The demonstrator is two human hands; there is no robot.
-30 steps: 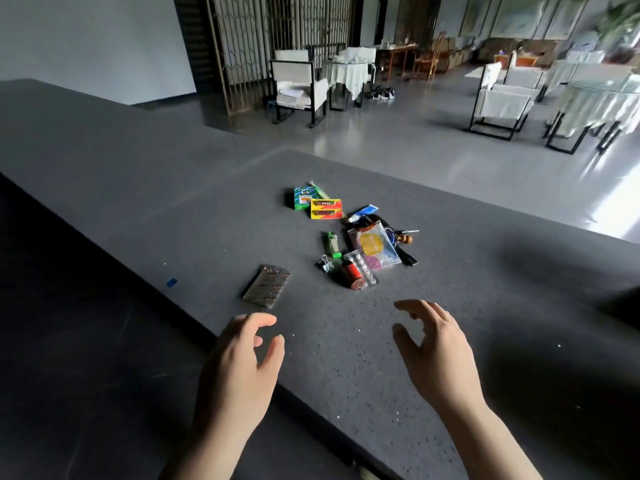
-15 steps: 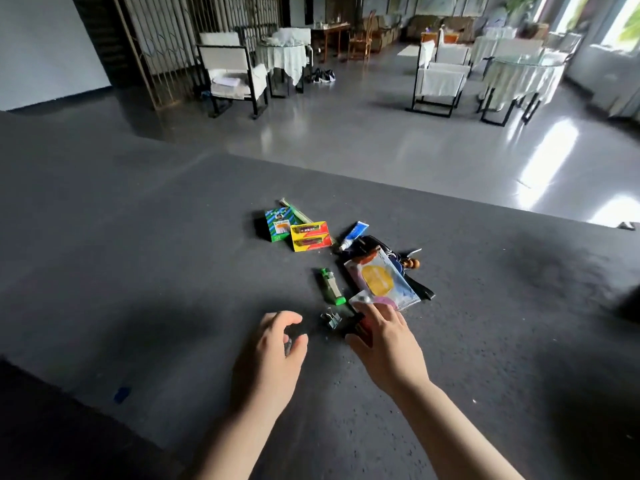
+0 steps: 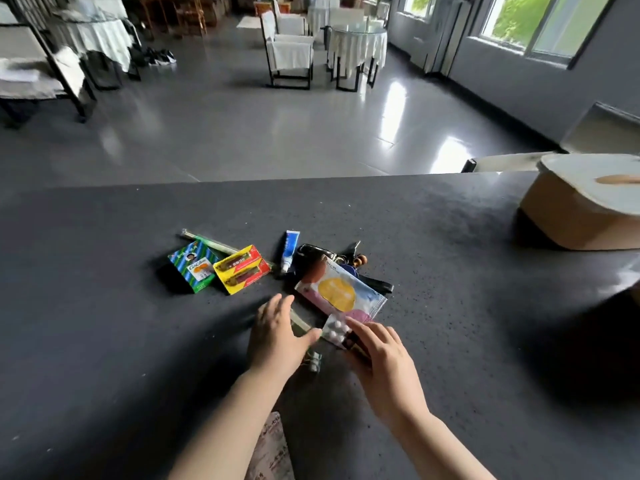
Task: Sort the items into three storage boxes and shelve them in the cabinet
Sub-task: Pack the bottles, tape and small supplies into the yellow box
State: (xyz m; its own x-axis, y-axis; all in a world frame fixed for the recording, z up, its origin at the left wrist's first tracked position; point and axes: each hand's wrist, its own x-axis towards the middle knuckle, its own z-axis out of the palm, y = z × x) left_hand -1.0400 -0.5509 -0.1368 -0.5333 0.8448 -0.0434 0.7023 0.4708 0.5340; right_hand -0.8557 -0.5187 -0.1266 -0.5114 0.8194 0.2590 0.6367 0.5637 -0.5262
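Note:
A heap of small items lies on the dark counter [image 3: 104,341]: a green box [image 3: 194,268], a yellow-and-red pack [image 3: 242,270], a blue-and-white tube [image 3: 290,249], black keys [image 3: 311,252], a colourful pouch [image 3: 341,294] and a white pill blister [image 3: 334,332]. My left hand [image 3: 277,337] hovers with fingers spread over a green lighter [image 3: 299,322], which it mostly hides. My right hand [image 3: 381,362] lays its fingertips on the pill blister and a dark red item beneath. A binder clip [image 3: 314,362] sits between my hands.
A tan storage box with a white lid [image 3: 571,216] stands at the counter's right end. A foil blister strip [image 3: 272,452] lies near the front edge between my forearms. Beyond the counter's far edge are a shiny floor, chairs and cloth-covered tables.
My view has swung right and closer, bringing the storage box into sight. Both hands have moved forward onto the heap; my right hand now reaches the pill blister.

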